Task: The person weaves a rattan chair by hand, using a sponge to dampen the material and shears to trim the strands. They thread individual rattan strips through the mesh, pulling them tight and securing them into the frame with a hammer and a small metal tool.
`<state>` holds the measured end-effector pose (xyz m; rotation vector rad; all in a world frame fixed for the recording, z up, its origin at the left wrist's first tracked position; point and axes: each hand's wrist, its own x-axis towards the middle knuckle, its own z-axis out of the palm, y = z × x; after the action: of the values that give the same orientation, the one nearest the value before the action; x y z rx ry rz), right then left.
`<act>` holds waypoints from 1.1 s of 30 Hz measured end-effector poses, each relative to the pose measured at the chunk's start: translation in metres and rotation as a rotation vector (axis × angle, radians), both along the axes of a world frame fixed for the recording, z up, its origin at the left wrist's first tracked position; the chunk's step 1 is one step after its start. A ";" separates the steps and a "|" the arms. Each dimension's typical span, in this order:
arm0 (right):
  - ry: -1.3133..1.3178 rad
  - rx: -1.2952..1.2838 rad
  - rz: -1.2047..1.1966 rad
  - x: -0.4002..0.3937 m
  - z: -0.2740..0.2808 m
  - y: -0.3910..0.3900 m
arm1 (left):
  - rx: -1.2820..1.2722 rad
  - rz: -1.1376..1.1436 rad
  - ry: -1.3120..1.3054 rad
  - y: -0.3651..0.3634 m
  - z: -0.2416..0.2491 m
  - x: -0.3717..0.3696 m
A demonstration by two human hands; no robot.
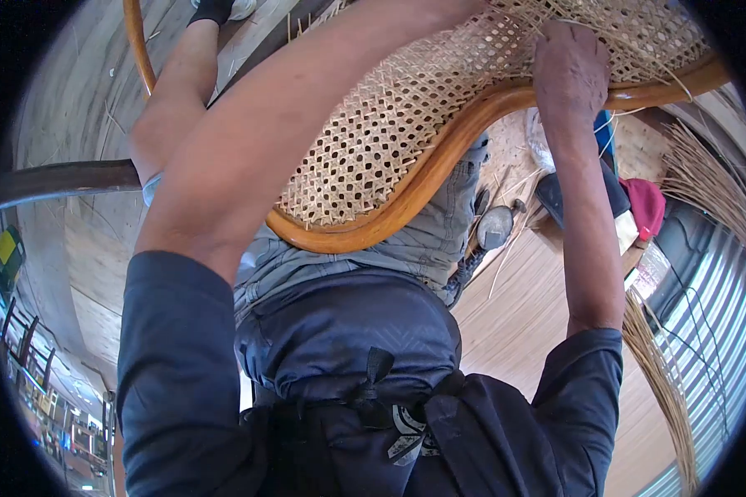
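Note:
A woven cane panel [365,153] in a curved, varnished wooden frame [348,238] lies across my lap. My right hand [569,70] rests on the weave by the frame's edge, its fingers curled down; their tips are hidden, and I cannot make out what they hold. Loose cane strands [630,37] stick out of the weave around that hand. My left forearm [282,108] crosses over the panel towards the top edge of the view, where the left hand is cut off.
Bundles of cane strips [704,170] lie at the right, with a longer bundle [663,389] below. A red cloth-like item [643,209] sits beside a dark object [584,199]. A curved dark wooden piece [66,180] is at the left. Corrugated metal sheeting [721,323] stands on the right.

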<state>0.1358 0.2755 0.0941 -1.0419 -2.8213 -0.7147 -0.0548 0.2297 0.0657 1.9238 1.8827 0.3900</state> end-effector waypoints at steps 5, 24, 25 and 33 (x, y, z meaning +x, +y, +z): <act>0.020 0.020 -0.106 -0.007 -0.009 0.004 | -0.122 0.040 0.109 -0.029 -0.024 -0.018; 0.003 -0.413 0.079 0.015 0.076 -0.007 | 0.152 0.221 -0.417 -0.017 -0.038 0.043; 0.049 -0.406 0.132 0.013 0.078 -0.007 | 0.172 0.217 -0.416 -0.018 -0.033 0.041; 0.022 -0.230 0.435 0.003 0.085 0.008 | 0.226 0.273 -0.477 -0.005 -0.058 0.030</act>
<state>0.1384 0.2834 0.1789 -0.4144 -3.0029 -0.3393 -0.0244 0.2248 0.0078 1.5157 1.8268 1.0820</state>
